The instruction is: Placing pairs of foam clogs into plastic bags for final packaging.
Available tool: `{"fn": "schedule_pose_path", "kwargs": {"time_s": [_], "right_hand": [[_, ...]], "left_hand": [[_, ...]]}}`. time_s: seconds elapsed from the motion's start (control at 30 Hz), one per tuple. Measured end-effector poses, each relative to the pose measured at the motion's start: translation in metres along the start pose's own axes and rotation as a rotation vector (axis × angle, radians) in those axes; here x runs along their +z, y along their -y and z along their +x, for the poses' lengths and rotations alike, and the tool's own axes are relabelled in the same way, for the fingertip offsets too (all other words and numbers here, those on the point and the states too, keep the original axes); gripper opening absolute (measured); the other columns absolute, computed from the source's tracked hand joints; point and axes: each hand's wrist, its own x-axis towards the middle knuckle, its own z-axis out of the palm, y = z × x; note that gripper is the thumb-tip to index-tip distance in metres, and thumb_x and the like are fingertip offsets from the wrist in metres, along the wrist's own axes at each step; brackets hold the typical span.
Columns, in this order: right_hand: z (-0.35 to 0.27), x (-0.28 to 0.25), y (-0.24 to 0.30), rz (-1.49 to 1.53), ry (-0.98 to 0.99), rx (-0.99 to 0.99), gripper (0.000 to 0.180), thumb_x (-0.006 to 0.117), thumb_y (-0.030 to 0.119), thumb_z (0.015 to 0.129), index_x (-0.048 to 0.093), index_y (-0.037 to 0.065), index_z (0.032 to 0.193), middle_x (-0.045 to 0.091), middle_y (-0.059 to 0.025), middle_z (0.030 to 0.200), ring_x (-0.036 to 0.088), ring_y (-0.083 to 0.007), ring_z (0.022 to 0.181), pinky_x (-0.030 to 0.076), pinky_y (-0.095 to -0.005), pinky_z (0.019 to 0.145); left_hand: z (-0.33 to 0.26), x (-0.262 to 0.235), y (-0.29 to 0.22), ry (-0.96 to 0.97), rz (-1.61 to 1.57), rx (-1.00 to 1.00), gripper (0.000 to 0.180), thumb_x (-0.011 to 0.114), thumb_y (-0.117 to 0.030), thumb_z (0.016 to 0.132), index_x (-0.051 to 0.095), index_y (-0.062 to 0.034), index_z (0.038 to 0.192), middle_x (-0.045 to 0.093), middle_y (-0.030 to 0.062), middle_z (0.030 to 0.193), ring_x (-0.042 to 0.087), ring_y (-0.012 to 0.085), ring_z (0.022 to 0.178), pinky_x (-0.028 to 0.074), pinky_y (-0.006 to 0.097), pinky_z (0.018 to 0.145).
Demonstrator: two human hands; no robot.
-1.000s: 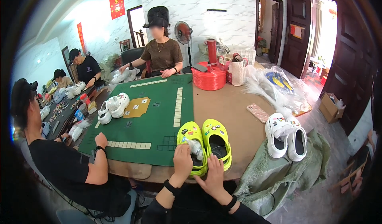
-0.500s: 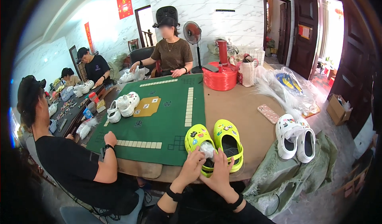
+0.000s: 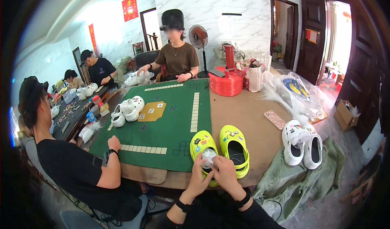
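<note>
A pair of lime-green clogs with colourful charms stands at the table's near edge: a left clog (image 3: 202, 142) and a right clog (image 3: 232, 138). A wad of crumpled clear-white plastic (image 3: 209, 157) sits in the left clog's opening. My left hand (image 3: 198, 175) closes on the wad's left side, by the clog's rim. From the right, my right hand (image 3: 225, 173) pinches the plastic with bent fingers. Both hands partly cover the heel of the left clog. The right clog stands close beside my right hand, its dark insole showing.
White clogs (image 3: 302, 143) rest on green sacking at right, near a phone (image 3: 274, 120). A red twine roll (image 3: 225, 84) stands farther back. White clogs (image 3: 129, 109) and rows of tiles (image 3: 143, 149) lie on the green mat (image 3: 178, 119). Co-workers sit at left (image 3: 77, 164) and across (image 3: 177, 58).
My hands have shifted slightly and drawn closer around the plastic wad, and my right fingers have bent from a more spread pose. More of the plastic shows above the clog's opening.
</note>
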Motion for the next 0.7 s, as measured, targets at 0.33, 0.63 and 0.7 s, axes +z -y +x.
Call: {"fn": "schedule_pose_path", "kwargs": {"time_s": [0.33, 0.63, 0.7], "right_hand": [[-0.018, -0.012, 0.003, 0.141, -0.045, -0.019, 0.027, 0.064, 0.002, 0.070, 0.062, 0.004, 0.097, 0.063, -0.0110, 0.109, 0.056, -0.0293, 0.102, 0.040, -0.0404, 0.086], [-0.018, -0.049, 0.070, 0.384, -0.153, -0.216, 0.026, 0.060, 0.000, 0.073, 0.063, 0.004, 0.098, 0.065, -0.0102, 0.101, 0.061, -0.0273, 0.095, 0.041, -0.0448, 0.090], [-0.026, -0.051, 0.067, 0.556, -0.324, -0.206, 0.019, 0.058, 0.002, 0.078, 0.061, 0.004, 0.097, 0.065, -0.0133, 0.100, 0.062, -0.0283, 0.089, 0.044, -0.0448, 0.085]], "left_hand": [[-0.012, -0.005, -0.006, 0.130, -0.378, -0.322, 0.111, 0.083, -0.027, 0.066, 0.011, 0.0017, 0.146, 0.024, 0.0220, 0.148, 0.028, 0.0340, 0.136, 0.025, 0.044, 0.110], [-0.020, 0.009, 0.032, 0.239, -0.043, -0.032, 0.065, 0.072, -0.030, 0.074, 0.047, -0.0066, 0.130, 0.043, 0.0204, 0.134, 0.036, 0.0357, 0.128, 0.020, 0.047, 0.111], [-0.009, 0.002, 0.015, 0.147, -0.156, -0.169, 0.067, 0.073, -0.027, 0.074, 0.045, -0.0020, 0.129, 0.044, 0.0209, 0.133, 0.037, 0.0354, 0.128, 0.019, 0.045, 0.111]]}}
